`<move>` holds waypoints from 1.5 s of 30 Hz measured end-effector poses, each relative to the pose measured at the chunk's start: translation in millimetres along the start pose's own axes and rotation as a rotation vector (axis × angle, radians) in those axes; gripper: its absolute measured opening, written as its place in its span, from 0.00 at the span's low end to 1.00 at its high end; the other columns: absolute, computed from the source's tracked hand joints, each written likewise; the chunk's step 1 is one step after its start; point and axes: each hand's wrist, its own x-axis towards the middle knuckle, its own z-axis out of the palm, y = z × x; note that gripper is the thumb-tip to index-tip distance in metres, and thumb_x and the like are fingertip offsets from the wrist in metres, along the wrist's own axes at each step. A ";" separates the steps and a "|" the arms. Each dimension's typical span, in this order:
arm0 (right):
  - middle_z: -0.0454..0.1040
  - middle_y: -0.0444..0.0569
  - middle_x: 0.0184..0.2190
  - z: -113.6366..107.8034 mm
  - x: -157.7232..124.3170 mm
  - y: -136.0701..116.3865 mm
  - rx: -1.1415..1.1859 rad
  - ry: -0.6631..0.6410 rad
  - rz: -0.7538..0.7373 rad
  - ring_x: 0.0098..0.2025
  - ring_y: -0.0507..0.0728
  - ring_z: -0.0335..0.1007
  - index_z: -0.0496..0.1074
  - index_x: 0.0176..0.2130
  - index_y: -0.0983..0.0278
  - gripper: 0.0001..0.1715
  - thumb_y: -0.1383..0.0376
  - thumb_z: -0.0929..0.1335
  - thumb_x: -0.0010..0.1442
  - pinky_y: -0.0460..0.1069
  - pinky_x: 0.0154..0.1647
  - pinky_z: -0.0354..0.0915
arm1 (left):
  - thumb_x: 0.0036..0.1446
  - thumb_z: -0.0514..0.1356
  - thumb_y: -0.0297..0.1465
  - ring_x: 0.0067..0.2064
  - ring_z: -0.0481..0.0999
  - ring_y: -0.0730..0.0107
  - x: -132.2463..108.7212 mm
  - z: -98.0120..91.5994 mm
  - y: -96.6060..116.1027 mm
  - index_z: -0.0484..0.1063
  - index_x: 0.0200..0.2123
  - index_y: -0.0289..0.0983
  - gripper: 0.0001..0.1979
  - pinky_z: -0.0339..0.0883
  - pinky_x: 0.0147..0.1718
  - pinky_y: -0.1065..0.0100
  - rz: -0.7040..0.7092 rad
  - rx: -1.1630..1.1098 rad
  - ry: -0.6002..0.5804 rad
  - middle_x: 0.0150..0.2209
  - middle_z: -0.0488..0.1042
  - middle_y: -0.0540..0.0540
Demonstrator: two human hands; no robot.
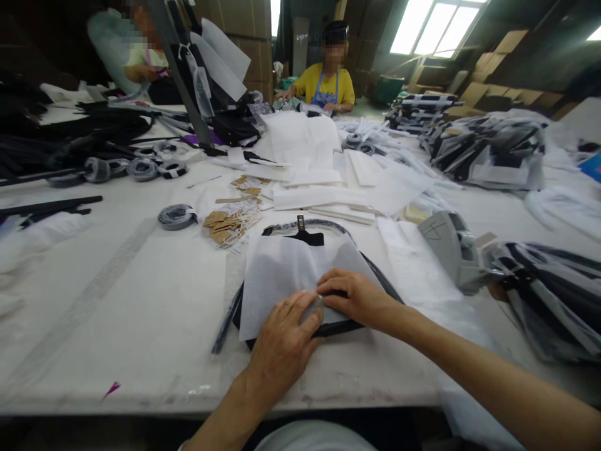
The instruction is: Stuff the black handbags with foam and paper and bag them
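Note:
A black handbag [307,238] lies flat on the white table, its wrapped handle arching away from me. Over its body is a sheet of white tissue paper [277,266]. My left hand [287,332] rests on the lower part of the sheet, thumb and fingers drawn together. Against it, my right hand [354,297] has its fingers bent in a pinch at the same spot. A tiny shiny piece [319,301] shows between the fingertips; I cannot make out what it is. A dark wrapped strap [224,319] sticks out at the bag's left side.
Brown tags [223,225] and a coiled wrapped strap [177,217] lie beyond the bag. Stacked white sheets [319,197] are behind it. A grey tape dispenser [446,247] and wrapped bags [549,294] stand at right. Two people work across the table, one in a yellow shirt [310,84].

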 end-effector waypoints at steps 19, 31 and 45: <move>0.76 0.45 0.33 12.6 -6.2 -0.1 0.027 0.057 0.133 0.39 0.54 0.71 0.76 0.34 0.61 0.04 0.71 0.71 0.59 0.48 0.43 0.66 | 0.58 0.64 0.39 0.52 0.74 0.55 5.0 7.6 5.4 0.68 0.52 0.37 0.21 0.67 0.53 0.52 -0.071 -0.029 0.039 0.50 0.76 0.41; 0.75 0.50 0.36 23.1 -4.6 -19.3 -0.394 -0.043 0.120 0.40 0.58 0.70 0.78 0.37 0.63 0.06 0.65 0.69 0.63 0.51 0.44 0.64 | 0.61 0.53 0.21 0.29 0.79 0.63 61.8 -19.8 -1.3 0.70 0.42 0.36 0.09 0.68 0.25 0.69 -0.113 0.199 -0.276 0.31 0.77 0.46; 0.79 0.54 0.38 -10.0 57.9 -36.9 -0.647 -0.037 0.236 0.40 0.59 0.75 0.77 0.39 0.63 0.12 0.72 0.64 0.62 0.50 0.37 0.66 | 0.59 0.53 0.19 0.56 0.71 0.53 54.4 21.9 -17.6 0.69 0.49 0.36 0.16 0.65 0.55 0.48 -0.095 0.256 0.039 0.48 0.74 0.40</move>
